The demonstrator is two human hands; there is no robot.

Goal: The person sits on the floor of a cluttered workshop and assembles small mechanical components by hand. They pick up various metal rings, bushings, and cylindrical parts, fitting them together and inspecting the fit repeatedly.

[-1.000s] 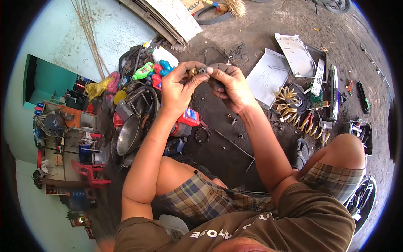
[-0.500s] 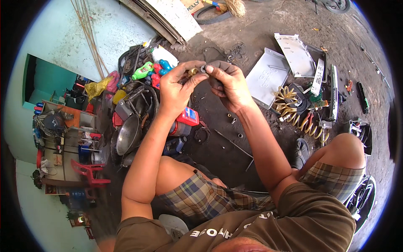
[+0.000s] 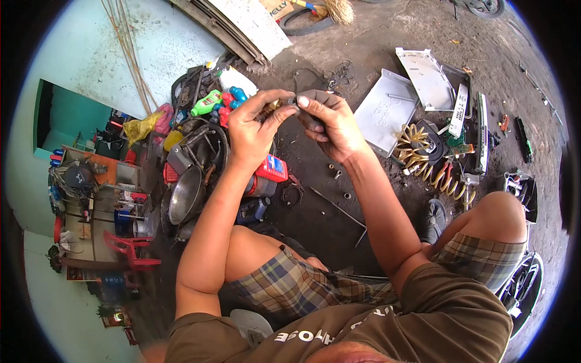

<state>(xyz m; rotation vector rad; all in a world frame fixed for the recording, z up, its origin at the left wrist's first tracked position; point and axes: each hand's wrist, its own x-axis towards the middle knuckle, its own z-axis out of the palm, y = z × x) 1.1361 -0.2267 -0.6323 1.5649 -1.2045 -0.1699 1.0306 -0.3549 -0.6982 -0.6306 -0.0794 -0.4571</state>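
Small grey metal part (image 3: 292, 101) is up in the air above the dark floor (image 3: 284, 212), right where the fingertips of both hands meet. Left hand (image 3: 251, 133): grip pinches the part, thumb below, forefinger above. Right hand (image 3: 333, 124): thumb tip sits at the part's right side, other fingers curled in, tips look blackened; can't tell if this grip pinches the part too, fingers cover it. Both forearms reach up, person seated low, knees apart. Under the hands on the floor: T-handled rod (image 3: 339, 209) lying at a slant, short metal cylinder (image 3: 347, 195) just beside it, another small metal piece (image 3: 338, 174) near that. Left side: red container (image 3: 273, 168), shallow metal pan (image 3: 185, 195) tilted in a pile of gear, green bottle (image 3: 207, 103) lying beyond. Right side: pale metal panel (image 3: 387, 115) flat on the floor, second panel (image 3: 425, 78) next to it, coiled yellow hose (image 3: 417, 163) nearer the person, red-handled tool (image 3: 446, 172) lying against the coils.
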